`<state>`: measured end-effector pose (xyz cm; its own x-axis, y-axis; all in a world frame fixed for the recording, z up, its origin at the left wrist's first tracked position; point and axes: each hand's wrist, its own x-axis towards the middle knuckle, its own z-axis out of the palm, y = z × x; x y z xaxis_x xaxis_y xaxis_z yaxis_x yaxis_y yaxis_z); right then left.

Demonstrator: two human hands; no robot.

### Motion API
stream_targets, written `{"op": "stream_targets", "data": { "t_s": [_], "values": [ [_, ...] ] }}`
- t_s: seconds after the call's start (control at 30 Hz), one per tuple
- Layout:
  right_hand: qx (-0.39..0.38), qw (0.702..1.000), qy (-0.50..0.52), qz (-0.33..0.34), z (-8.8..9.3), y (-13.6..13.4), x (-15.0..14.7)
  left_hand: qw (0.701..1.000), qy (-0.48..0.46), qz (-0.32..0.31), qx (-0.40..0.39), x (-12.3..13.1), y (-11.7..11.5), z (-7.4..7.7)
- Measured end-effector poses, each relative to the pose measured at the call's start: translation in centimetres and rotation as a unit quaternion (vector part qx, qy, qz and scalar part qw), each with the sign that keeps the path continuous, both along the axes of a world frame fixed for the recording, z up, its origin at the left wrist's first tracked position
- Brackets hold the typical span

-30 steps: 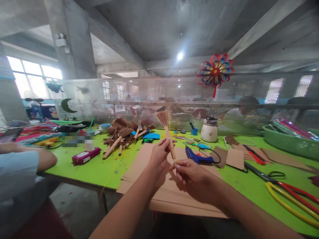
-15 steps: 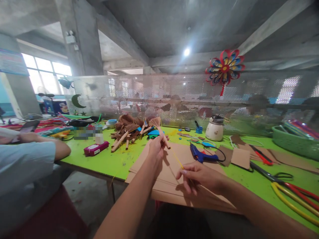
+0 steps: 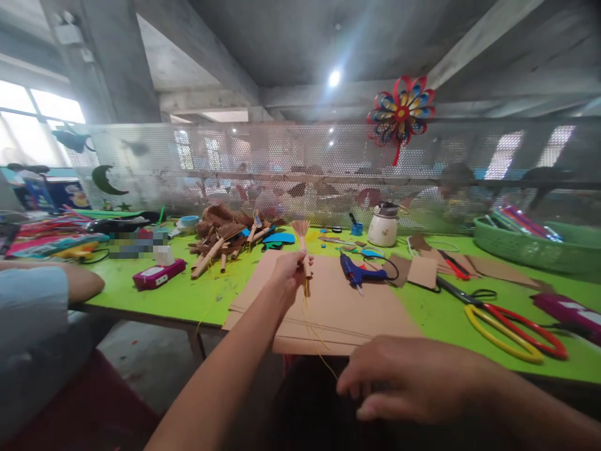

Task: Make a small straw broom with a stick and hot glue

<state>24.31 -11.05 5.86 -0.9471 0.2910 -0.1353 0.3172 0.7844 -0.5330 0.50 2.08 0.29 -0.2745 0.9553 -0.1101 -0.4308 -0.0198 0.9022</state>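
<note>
Upright over the cardboard sheets (image 3: 357, 307), a small brown paper broom (image 3: 302, 241) with a fringed, fanned top is pinched in my left hand (image 3: 290, 270). A yellow string (image 3: 320, 358) hangs from the broom's handle and runs down to my right hand (image 3: 399, 379). That hand is low, in front of the table edge, with its fingers curled where the string ends from sight. A pile of similar brown paper brooms (image 3: 220, 241) lies to the left of my left hand. On the sheets' right side rests a blue glue gun (image 3: 361, 272).
Large scissors with red and yellow handles (image 3: 504, 332) lie at right, near a red-handled cutter (image 3: 454, 266). Behind them stands a green basket (image 3: 498, 241). A cream jug (image 3: 382, 225) stands at the back. A purple tissue pack (image 3: 159, 274) and another person's arm (image 3: 77, 282) are at left.
My right hand has moved down and toward me, drawing the yellow string out below the table edge. The broom in my left hand has turned more upright. The view has swung slightly right.
</note>
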Motion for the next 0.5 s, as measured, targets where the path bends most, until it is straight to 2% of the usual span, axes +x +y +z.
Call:
{"op": "stream_targets", "data": {
  "t_s": [0.07, 0.13, 0.23, 0.3, 0.4, 0.5],
  "values": [
    [0.002, 0.999, 0.029, -0.018, 0.4, 1.8, 0.1, 1.0, 0.009, -0.002, 0.0, 0.0, 0.1, -0.2],
    [0.024, 0.997, 0.055, -0.05, -0.1, 4.2, 0.1, 1.0, 0.014, 0.001, 0.003, 0.0, 0.1, -0.3],
    [0.06, 0.982, 0.114, -0.141, -2.5, 7.8, -0.2, 1.0, 0.02, 0.007, 0.013, -0.1, 0.1, -0.4],
    [0.014, 0.966, 0.16, -0.202, -4.7, 9.4, -0.6, 1.0, 0.022, 0.009, 0.019, -0.1, 0.0, -0.4],
    [-0.057, 0.937, 0.224, -0.263, -7.0, 10.2, -1.0, 0.999, 0.025, 0.009, 0.028, -0.1, -0.2, -0.5],
    [-0.036, 0.939, 0.241, -0.244, -7.3, 9.9, -1.1, 0.999, 0.03, 0.008, 0.035, -0.1, -0.3, -0.4]
  ]
}}
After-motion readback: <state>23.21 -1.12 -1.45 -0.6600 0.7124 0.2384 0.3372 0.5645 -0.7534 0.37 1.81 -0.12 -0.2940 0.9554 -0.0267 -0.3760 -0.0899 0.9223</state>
